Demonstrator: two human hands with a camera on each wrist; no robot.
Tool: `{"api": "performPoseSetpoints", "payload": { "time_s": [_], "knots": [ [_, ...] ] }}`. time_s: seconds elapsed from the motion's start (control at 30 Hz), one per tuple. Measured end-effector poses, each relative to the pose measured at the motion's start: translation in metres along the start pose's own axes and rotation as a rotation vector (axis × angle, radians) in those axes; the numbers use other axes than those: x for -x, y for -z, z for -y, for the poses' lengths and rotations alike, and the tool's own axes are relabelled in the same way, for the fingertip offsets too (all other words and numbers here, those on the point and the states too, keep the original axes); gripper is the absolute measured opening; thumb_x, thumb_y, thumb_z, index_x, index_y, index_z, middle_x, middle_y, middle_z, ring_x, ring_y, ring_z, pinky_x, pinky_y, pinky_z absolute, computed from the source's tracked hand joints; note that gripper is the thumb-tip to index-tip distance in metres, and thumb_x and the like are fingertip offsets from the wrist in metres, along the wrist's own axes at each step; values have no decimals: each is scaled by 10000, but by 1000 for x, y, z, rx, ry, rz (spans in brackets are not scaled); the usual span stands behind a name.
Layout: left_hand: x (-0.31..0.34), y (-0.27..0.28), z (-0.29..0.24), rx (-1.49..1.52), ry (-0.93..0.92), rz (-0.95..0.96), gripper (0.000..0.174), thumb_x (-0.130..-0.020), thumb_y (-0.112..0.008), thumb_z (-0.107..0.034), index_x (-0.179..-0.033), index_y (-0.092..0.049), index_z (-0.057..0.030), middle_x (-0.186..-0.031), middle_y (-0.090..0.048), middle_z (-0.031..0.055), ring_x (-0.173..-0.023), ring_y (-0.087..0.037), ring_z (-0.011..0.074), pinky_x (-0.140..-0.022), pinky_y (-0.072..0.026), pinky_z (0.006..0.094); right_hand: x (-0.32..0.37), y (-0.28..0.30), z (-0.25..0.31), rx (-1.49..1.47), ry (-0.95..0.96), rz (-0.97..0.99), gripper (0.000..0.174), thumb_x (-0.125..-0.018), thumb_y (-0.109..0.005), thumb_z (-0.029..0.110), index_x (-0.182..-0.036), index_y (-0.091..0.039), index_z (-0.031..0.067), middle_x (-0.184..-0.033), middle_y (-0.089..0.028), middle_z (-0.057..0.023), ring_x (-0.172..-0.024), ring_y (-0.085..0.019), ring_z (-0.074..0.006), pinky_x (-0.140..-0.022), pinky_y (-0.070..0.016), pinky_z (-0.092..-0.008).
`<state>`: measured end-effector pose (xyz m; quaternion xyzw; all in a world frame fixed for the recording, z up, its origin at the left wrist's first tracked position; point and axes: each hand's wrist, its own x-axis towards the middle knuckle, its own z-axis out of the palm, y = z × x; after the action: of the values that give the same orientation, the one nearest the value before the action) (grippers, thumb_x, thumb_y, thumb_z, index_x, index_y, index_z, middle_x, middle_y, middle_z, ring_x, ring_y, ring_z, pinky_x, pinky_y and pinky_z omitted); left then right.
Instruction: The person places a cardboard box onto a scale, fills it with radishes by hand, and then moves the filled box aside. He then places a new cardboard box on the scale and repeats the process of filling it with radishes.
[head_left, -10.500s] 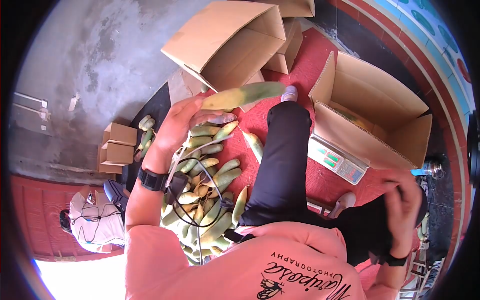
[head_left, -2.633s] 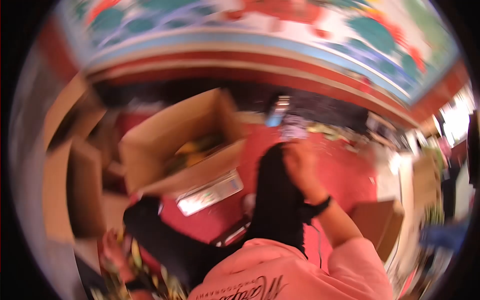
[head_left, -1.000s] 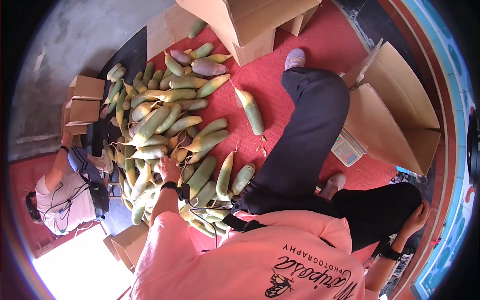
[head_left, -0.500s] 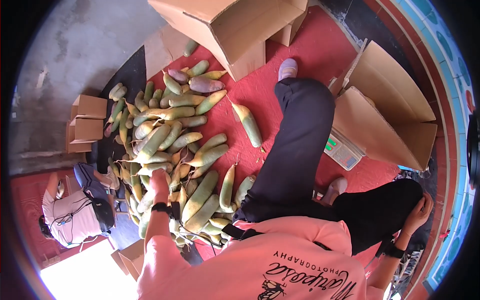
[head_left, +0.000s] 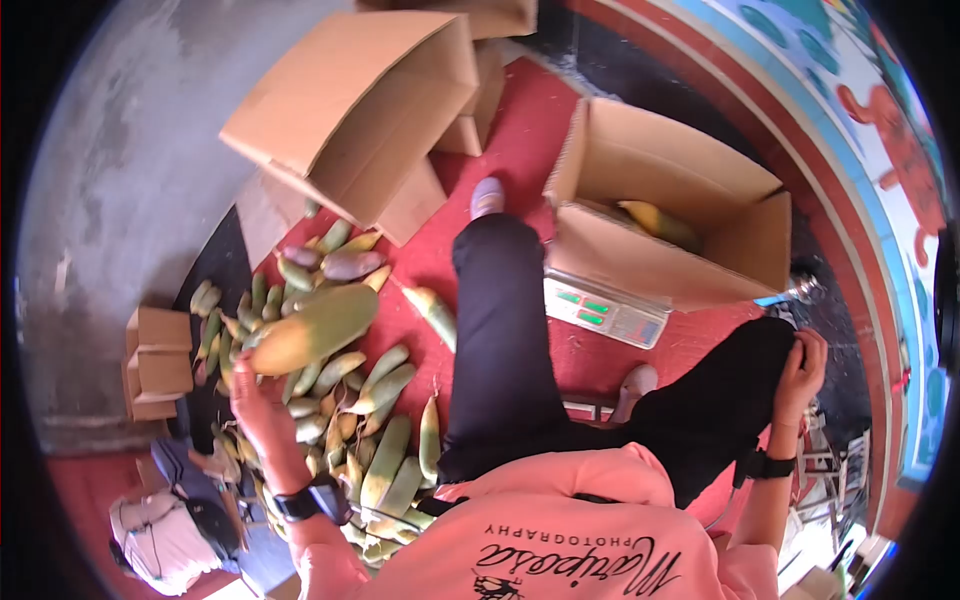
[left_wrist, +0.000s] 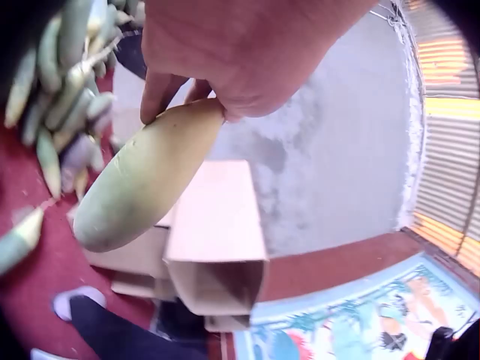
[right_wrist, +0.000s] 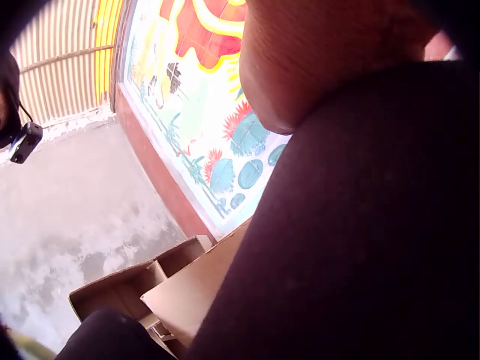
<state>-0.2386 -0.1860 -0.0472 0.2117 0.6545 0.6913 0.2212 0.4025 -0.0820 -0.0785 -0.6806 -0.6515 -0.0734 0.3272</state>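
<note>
My left hand (head_left: 262, 415) grips a large radish (head_left: 318, 325) by its yellow end, holding it above the pile of radishes (head_left: 385, 465). In the left wrist view the fingers of the left hand (left_wrist: 247, 56) curl round the tip of the radish (left_wrist: 146, 180), whose green end points away. My right hand (head_left: 802, 375) rests on my bent knee with its fingers relaxed; only part of the right hand (right_wrist: 330, 60) shows above the dark trouser leg in the right wrist view.
An upright cardboard box (head_left: 680, 270) with a yellow-green radish inside stands on a scale (head_left: 605, 312) with green digits. Another large box (head_left: 350, 100) lies at the upper left. One radish (head_left: 432, 315) lies apart on the red floor. A person (head_left: 165, 540) sits at lower left.
My left hand has come up from the pile with a large radish in its grip. The head view has turned, and the radish inside the box now shows. The right hand stays on the knee.
</note>
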Motion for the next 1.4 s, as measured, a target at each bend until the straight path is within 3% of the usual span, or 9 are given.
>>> {"api": "performPoseSetpoints", "payload": {
  "time_s": [0.4, 0.5, 0.73, 0.83, 0.9, 1.13, 1.23, 1.33, 1.4],
  "knots": [
    [39, -290, -59, 286, 182, 678, 332, -965, -445, -232, -1161, -492, 32, -1119, -574, 167, -1021, -583, 285, -918, -470, 444, 2, 9, 4, -86, -80, -87, 83, -817, -508, -34, -862, -577, -26, -944, -602, -154, -872, -589, -302, -779, -465, -344],
    [54, -355, -22, 270, 282, 824, 299, -969, -450, -237, -1131, -527, 3, -1051, -593, 132, -858, -638, 231, -781, -539, 368, 3, 10, 2, -116, -99, -101, 87, -816, -508, -34, -864, -580, -28, -940, -600, -158, -872, -587, -302, -786, -462, -350],
    [88, -434, 35, 179, 499, 1031, 316, -967, -462, -208, -1198, -506, 3, -1127, -592, 135, -974, -611, 231, -861, -482, 358, 3, 11, -1, -132, -111, -79, 102, -811, -508, -36, -879, -583, -22, -935, -601, -154, -875, -589, -298, -782, -463, -348],
    [79, -415, 27, -1, 58, 922, 331, -903, -575, -185, -1185, -565, -12, -1008, -609, 40, -891, -532, 94, -798, -424, 229, 7, 10, -4, -117, -121, -73, 92, -834, -488, -16, -876, -570, -23, -947, -593, -144, -895, -576, -279, -816, -445, -334],
    [50, -373, 14, -53, -44, 1025, 291, -933, -521, -157, -1154, -567, 27, -1153, -606, 109, -1092, -555, 184, -940, -412, 301, 8, 12, -10, -91, -95, -83, 95, -822, -509, -19, -886, -580, -9, -946, -603, -143, -891, -582, -287, -808, -454, -342],
    [-52, -170, 33, -280, 185, 589, 290, -947, -458, -222, -1103, -567, -3, -1089, -626, 136, -1022, -592, 223, -938, -437, 355, 13, 11, -20, -44, -78, -54, 113, -862, -481, -1, -906, -583, -17, -985, -597, -149, -925, -574, -282, -842, -444, -346],
    [-63, -63, 69, -728, 88, 423, 340, -923, -508, -285, -1093, -600, -5, -976, -658, 57, -845, -616, 166, -749, -465, 304, 15, 9, -31, 5, -41, -29, 130, -878, -472, 26, -923, -587, -14, -991, -603, -147, -945, -576, -282, -855, -442, -351],
    [-65, 64, 141, -1356, -88, 399, 354, -878, -550, -317, -989, -645, 5, -816, -671, 140, -744, -643, 240, -668, -486, 329, 15, 8, -30, 17, -28, 6, 147, -895, -462, 39, -943, -587, -20, -1024, -593, -158, -963, -569, -295, -871, -434, -362],
    [-36, 102, 165, -2152, -400, 831, 131, -801, -531, -121, -793, -625, -30, -775, -650, 154, -802, -650, 319, -700, -528, 395, 13, 6, -31, 25, 0, 30, 150, -898, -460, 41, -947, -587, -20, -1027, -592, -159, -962, -569, -298, -869, -435, -365]
  ]
}}
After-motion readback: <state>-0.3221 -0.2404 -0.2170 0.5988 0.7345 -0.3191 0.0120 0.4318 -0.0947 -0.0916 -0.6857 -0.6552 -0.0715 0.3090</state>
